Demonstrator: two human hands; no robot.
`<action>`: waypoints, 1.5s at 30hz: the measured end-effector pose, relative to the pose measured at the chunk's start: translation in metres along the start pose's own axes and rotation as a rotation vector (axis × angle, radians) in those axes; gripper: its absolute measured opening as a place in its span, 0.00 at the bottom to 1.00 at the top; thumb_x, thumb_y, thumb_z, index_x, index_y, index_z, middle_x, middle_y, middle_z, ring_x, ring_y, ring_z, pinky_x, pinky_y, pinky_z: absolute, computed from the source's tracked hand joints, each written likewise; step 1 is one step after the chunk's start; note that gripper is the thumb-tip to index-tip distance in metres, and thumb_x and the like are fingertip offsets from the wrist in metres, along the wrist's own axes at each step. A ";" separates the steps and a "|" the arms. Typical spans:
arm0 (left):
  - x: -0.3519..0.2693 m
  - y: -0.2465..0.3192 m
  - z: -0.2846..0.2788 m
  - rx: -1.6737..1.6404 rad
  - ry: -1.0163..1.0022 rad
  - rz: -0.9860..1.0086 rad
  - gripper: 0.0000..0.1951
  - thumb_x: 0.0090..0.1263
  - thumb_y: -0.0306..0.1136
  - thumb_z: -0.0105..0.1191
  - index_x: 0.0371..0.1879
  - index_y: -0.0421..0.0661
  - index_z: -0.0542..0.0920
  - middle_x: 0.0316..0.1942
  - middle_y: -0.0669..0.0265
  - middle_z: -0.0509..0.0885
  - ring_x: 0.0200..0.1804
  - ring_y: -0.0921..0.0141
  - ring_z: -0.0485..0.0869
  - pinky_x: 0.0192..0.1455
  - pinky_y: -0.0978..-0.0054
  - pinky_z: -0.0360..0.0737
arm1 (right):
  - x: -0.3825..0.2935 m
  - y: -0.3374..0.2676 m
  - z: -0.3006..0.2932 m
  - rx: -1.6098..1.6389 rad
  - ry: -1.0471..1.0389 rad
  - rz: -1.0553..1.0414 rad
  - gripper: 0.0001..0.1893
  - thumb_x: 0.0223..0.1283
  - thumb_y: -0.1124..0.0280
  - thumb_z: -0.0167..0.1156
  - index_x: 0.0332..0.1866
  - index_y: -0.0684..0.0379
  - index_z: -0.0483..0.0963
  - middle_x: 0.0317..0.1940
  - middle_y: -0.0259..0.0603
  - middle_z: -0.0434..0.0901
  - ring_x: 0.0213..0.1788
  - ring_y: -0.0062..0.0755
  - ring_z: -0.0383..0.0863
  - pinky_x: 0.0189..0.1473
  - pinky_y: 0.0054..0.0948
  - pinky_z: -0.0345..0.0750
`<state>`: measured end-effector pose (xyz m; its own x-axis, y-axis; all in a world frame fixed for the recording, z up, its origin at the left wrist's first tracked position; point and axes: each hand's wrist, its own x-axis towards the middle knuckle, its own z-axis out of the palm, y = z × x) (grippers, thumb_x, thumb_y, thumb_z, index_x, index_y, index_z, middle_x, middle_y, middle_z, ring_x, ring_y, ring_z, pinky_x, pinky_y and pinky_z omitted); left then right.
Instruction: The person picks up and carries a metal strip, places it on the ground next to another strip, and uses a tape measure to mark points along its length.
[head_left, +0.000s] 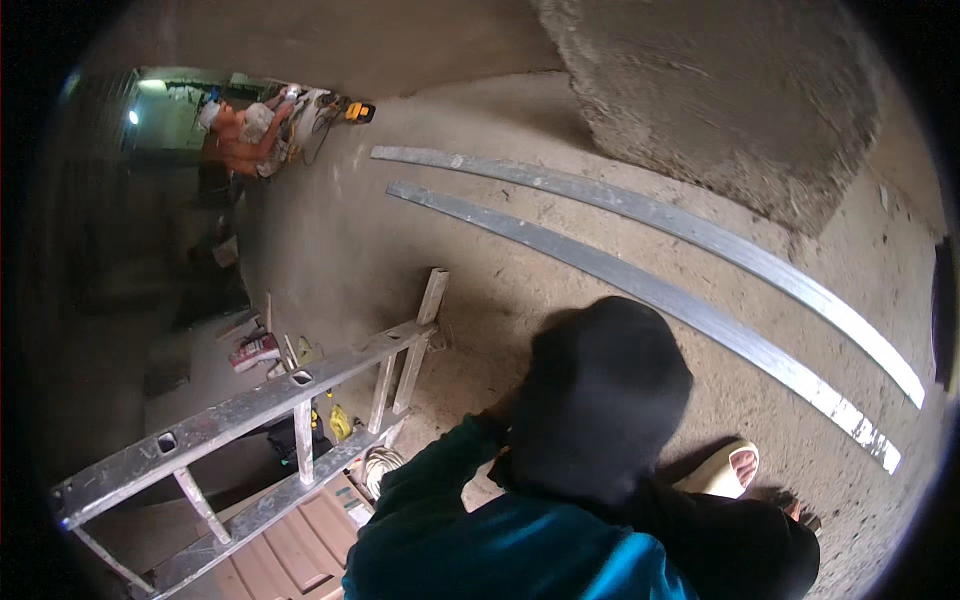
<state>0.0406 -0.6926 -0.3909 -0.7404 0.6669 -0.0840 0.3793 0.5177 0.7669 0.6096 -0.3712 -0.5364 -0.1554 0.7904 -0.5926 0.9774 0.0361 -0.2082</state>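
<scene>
Neither of my hands can be made out. Before me, low in the head view, is a person in a teal long-sleeved top (517, 547) and what looks like a black hood or cap (611, 397), seen from above. One teal sleeve (446, 469) bends up towards the black head covering, and the hand at its end is mostly hidden. A foot in a pale slipper (724, 471) shows at the right. Two long grey metal straightedges, an upper one (645, 212) and a lower one (600, 259), lie apart on the rough, pale surface beyond.
An aluminium ladder (225, 411) crosses the lower left, above a brown panel (292, 536) and a coiled cable (381, 466). A red-and-white bag (255, 351) lies behind it. At the upper left a co-worker (244, 139) reaches towards a yellow-and-black tool (360, 112). Rough concrete (720, 97) juts in at upper right.
</scene>
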 end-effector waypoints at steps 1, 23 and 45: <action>0.016 -0.008 0.008 0.050 -0.013 0.063 0.12 0.65 0.30 0.60 0.45 0.42 0.80 0.44 0.58 0.80 0.50 0.61 0.78 0.56 0.63 0.72 | 0.003 0.003 -0.004 0.037 -0.022 -0.012 0.36 0.40 0.66 0.75 0.58 0.55 0.66 0.51 0.44 0.76 0.48 0.45 0.80 0.49 0.41 0.80; 0.178 -0.083 0.106 0.322 -0.417 0.504 0.34 0.44 0.35 0.75 0.57 0.49 0.80 0.55 0.64 0.77 0.58 0.61 0.73 0.63 0.54 0.62 | -0.042 -0.287 -0.098 -0.091 0.010 -0.406 0.35 0.36 0.65 0.78 0.56 0.61 0.74 0.47 0.50 0.80 0.50 0.51 0.83 0.51 0.41 0.79; 0.053 -0.076 0.095 0.024 -0.321 0.482 0.06 0.58 0.29 0.65 0.33 0.51 0.84 0.28 0.69 0.85 0.34 0.66 0.85 0.43 0.64 0.72 | -0.008 -0.323 0.022 -0.010 -0.404 -0.726 0.40 0.38 0.55 0.77 0.59 0.61 0.70 0.53 0.48 0.76 0.50 0.56 0.82 0.50 0.45 0.82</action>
<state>0.0254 -0.6462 -0.5143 -0.2768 0.9576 0.0794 0.6471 0.1246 0.7521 0.2918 -0.4026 -0.4809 -0.7854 0.2886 -0.5476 0.6154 0.4592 -0.6406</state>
